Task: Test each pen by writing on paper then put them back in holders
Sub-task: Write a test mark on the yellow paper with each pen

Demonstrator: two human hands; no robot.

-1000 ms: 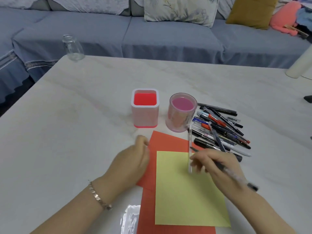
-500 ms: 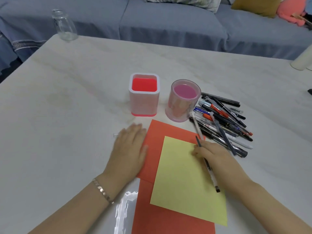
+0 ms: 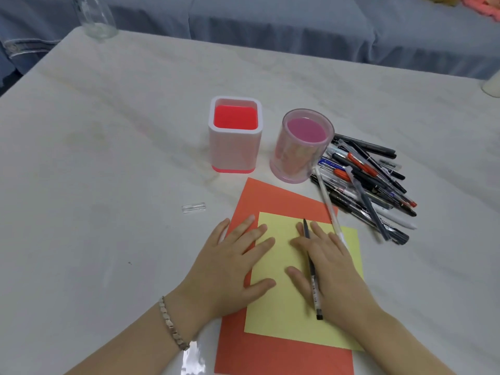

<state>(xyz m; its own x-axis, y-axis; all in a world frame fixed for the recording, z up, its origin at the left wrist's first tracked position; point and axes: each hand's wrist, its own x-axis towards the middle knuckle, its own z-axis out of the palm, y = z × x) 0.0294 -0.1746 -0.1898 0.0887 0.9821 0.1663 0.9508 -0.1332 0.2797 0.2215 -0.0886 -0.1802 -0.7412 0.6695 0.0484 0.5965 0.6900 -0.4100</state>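
Observation:
My left hand (image 3: 232,266) lies flat with straight fingers on the left edge of the yellow paper (image 3: 284,315), which sits on a red paper (image 3: 278,201). My right hand (image 3: 330,269) presses flat on the same sheet. A thin dark pen (image 3: 311,269) is lodged between its index and middle fingers, tip pointing away from me. A white pen (image 3: 326,198) lies slanted by its fingertips. The square red-and-white holder (image 3: 234,158) and the round pink holder (image 3: 295,163) stand empty behind the papers. The pen pile (image 3: 370,182) is to their right.
A clear pen cap (image 3: 193,207) lies on the white table (image 3: 94,185) left of the papers. A glass jar (image 3: 94,17) stands at the far left corner, a white object (image 3: 491,85) at the right edge. A shiny plastic sheet (image 3: 192,358) lies near me. A blue sofa runs behind.
My right hand went from gripping the pens to lying flat on the yellow sheet; the white pen now lies on the table. My left hand slid right onto the yellow paper.

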